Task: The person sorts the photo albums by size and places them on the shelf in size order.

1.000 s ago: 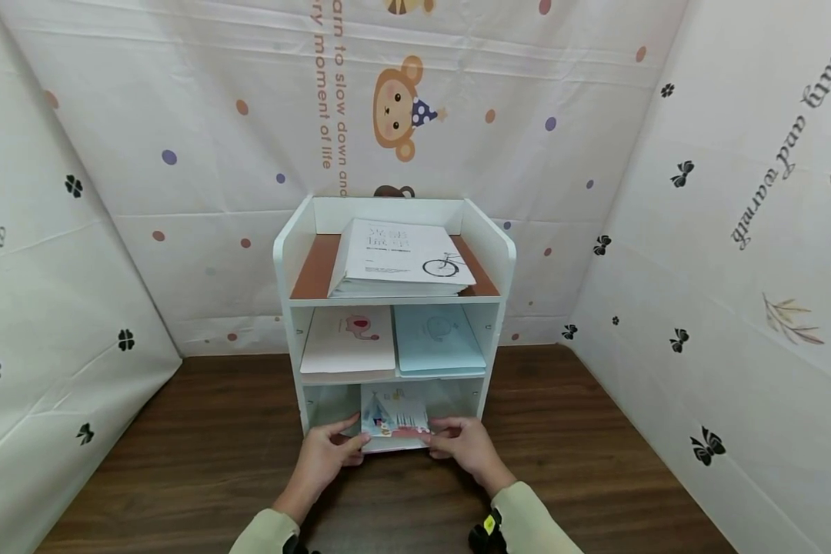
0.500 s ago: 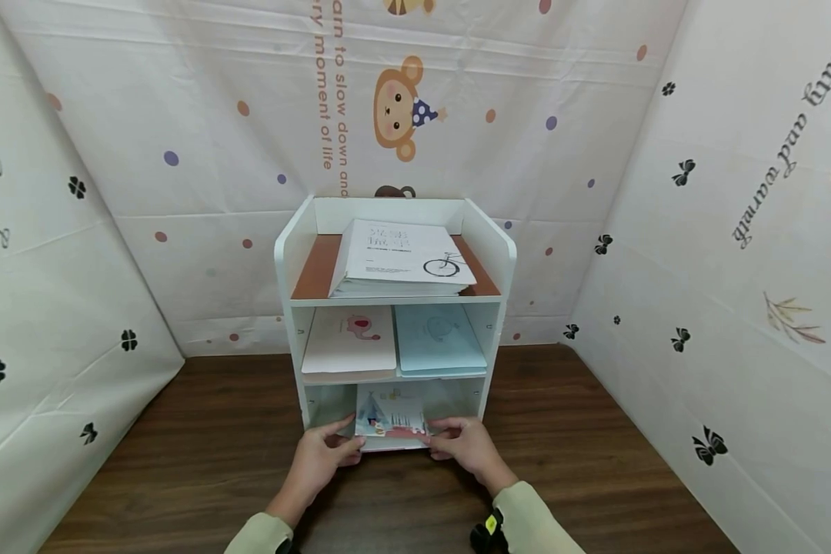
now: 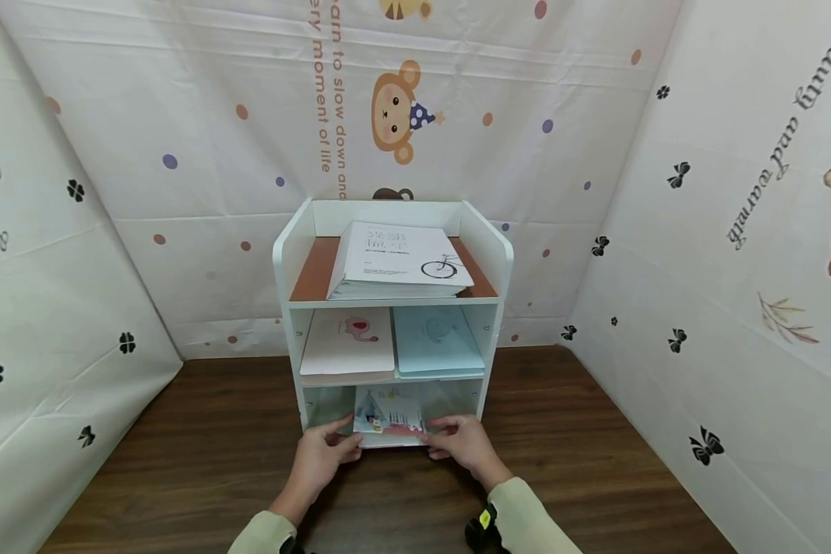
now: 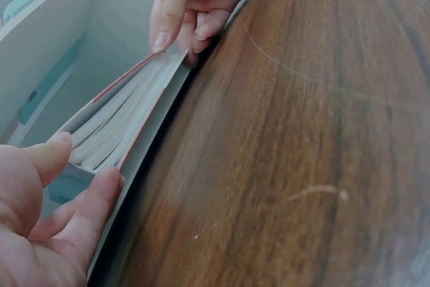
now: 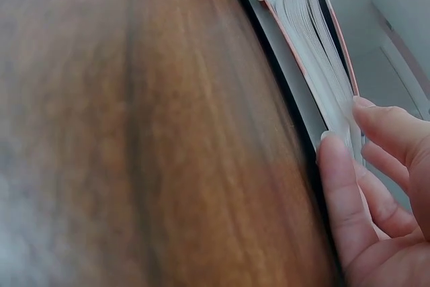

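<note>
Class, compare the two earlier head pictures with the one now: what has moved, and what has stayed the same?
The illustrated book has slid a little deeper into the bottom compartment of the white shelf unit, and the left hand and right hand have followed it forward. Both hands still hold its front corners. The book with the bicycle cover on top and the pink notebook and blue notebook on the middle shelf have not moved.

Both hands, left hand (image 3: 324, 452) and right hand (image 3: 461, 445), grip a picture book (image 3: 389, 415) in the white shelf's (image 3: 287, 308) bottom compartment, at six o'clock.
</note>
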A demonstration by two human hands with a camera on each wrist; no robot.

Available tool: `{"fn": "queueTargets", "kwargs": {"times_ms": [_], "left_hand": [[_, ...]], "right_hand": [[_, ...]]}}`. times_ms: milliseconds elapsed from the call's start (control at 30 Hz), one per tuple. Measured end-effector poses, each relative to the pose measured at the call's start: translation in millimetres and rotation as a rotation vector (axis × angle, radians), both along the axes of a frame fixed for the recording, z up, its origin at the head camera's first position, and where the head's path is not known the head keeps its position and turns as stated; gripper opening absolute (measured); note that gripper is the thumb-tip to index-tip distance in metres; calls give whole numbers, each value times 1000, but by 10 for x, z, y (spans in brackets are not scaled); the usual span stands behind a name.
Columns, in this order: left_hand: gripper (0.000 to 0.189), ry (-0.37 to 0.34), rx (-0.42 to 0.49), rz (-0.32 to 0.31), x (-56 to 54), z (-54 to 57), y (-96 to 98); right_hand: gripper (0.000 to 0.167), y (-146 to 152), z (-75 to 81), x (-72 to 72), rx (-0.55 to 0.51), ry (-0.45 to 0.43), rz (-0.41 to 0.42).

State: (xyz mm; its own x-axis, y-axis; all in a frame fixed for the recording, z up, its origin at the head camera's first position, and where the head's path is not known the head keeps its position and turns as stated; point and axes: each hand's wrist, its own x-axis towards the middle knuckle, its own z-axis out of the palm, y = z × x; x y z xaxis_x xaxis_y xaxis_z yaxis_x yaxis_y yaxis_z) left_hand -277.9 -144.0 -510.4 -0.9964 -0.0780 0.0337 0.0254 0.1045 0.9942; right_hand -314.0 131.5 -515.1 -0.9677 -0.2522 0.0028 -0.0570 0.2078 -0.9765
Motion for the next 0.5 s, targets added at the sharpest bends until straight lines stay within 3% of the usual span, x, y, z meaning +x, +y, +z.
{"fn": "queueTargets", "kwargs": {"times_ms": [233, 500], "left_hand": [[46, -8, 13, 5, -36, -19, 5], [47, -2, -53, 7, -61, -15, 3]], "right_hand": [[39, -14, -10, -25, -21, -17, -29], [37, -41, 24, -12, -23, -22, -54]]}}
